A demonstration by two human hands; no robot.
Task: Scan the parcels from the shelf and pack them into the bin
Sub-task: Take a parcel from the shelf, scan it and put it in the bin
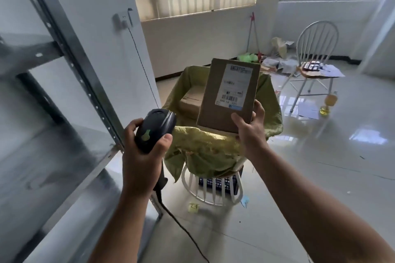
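My right hand (251, 128) grips the lower right corner of a flat brown cardboard parcel (215, 111), held upright with its white shipping label and barcode facing me. My left hand (141, 153) is wrapped round a black barcode scanner (156, 128) with a green mark, its head aimed towards the parcel. Behind and below the parcel stands the bin (271, 100), lined with a yellow-green sack and set on a white chair. Another brown parcel (191, 100) lies inside it.
A grey metal shelf (70, 53) fills the left side. The scanner's black cable (188, 235) trails across the tiled floor. A white chair (316, 49) with papers and litter around it stands at the back right, a yellow bottle (330, 100) near it.
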